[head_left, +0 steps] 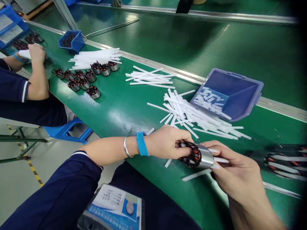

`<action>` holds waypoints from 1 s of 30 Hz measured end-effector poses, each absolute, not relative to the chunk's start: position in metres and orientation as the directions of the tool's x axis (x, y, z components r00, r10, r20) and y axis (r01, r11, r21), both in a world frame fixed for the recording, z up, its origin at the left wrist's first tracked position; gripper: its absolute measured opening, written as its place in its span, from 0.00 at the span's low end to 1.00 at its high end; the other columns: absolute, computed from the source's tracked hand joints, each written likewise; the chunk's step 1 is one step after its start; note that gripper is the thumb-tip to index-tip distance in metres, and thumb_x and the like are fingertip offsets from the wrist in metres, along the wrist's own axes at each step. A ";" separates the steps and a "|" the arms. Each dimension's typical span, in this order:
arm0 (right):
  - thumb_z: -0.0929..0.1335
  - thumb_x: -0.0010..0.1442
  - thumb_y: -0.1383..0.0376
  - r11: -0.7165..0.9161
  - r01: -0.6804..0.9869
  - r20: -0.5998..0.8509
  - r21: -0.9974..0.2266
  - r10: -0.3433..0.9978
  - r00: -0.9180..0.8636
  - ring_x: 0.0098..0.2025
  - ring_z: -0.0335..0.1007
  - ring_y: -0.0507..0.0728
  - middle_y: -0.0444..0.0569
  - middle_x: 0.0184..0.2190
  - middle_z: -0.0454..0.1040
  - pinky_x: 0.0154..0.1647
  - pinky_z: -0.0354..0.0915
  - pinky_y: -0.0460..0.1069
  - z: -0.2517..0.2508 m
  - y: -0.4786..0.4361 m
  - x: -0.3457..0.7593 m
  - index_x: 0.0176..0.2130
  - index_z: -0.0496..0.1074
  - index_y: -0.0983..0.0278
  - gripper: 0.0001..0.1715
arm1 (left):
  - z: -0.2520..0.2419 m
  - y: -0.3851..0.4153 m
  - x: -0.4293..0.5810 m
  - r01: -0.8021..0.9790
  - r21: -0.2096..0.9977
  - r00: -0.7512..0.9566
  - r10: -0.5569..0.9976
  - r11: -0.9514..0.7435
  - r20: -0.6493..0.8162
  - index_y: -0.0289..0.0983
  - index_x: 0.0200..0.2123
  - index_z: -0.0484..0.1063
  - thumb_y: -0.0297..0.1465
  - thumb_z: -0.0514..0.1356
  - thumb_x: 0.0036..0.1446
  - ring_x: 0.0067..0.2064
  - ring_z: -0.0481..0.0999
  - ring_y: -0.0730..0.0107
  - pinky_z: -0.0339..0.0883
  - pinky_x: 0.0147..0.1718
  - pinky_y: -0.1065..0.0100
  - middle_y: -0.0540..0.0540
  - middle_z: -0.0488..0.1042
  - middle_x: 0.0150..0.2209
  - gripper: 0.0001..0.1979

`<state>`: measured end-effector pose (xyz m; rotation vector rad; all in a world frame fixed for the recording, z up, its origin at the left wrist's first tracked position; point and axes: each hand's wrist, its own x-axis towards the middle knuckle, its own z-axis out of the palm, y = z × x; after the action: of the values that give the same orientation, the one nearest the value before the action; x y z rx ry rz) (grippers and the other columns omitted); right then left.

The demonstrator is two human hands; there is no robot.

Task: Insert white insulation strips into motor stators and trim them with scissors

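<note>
My left hand point(168, 142) is closed round the black, copper-wound end of a motor stator point(203, 157), which lies tilted on its side above the green bench. White strips point(222, 160) stick out of the stator's silver end toward the right. At that end my right hand point(237, 169) pinches, thumb and fingers around the strips. Just beyond both hands spreads a loose heap of white strips point(182, 110). One single strip point(195, 175) lies on the bench below the stator.
A translucent purple bin point(242, 95) with short white pieces stands behind the heap. Several stators point(83, 83) are grouped at left, near a blue bin point(78, 41). More stators with strips point(283, 164) lie at right. A co-worker's arm point(38, 76) reaches over the bench at far left.
</note>
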<state>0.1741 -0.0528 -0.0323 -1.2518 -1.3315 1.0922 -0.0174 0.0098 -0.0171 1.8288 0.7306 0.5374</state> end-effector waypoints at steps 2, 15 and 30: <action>0.76 0.45 0.64 0.012 0.085 0.013 -0.996 1.000 0.017 0.26 0.68 0.55 0.49 0.27 0.73 0.24 0.65 0.46 -0.027 -0.053 0.170 0.22 0.74 0.61 0.08 | -0.016 0.009 -0.018 0.203 0.948 0.722 0.692 -0.244 0.023 0.32 0.33 0.73 0.26 0.59 0.49 0.26 0.69 0.76 0.64 0.27 0.74 0.50 0.72 0.25 0.06; 0.76 0.52 0.55 0.242 0.027 0.239 -0.970 0.968 -0.077 0.55 0.70 0.65 0.55 0.53 0.72 0.52 0.70 0.59 -0.023 -0.057 0.180 0.55 0.72 0.53 0.32 | -0.024 0.019 -0.016 -0.234 0.726 0.802 0.551 0.646 -0.232 0.32 0.33 0.75 0.32 0.73 0.39 0.28 0.77 0.67 0.74 0.27 0.64 0.46 0.76 0.27 0.17; 0.76 0.52 0.60 0.312 0.787 0.621 -0.533 0.776 0.114 0.37 0.74 0.57 0.51 0.36 0.76 0.38 0.70 0.50 0.005 -0.097 0.216 0.41 0.72 0.61 0.17 | 0.008 0.030 -0.024 0.080 0.988 0.530 0.834 0.134 -0.156 0.32 0.46 0.75 0.38 0.69 0.50 0.30 0.78 0.70 0.75 0.31 0.68 0.39 0.81 0.36 0.22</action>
<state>0.2162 -0.0966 0.0050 -1.4434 -1.6376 -0.0147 -0.0237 0.0296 0.0076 1.3421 0.8811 0.6639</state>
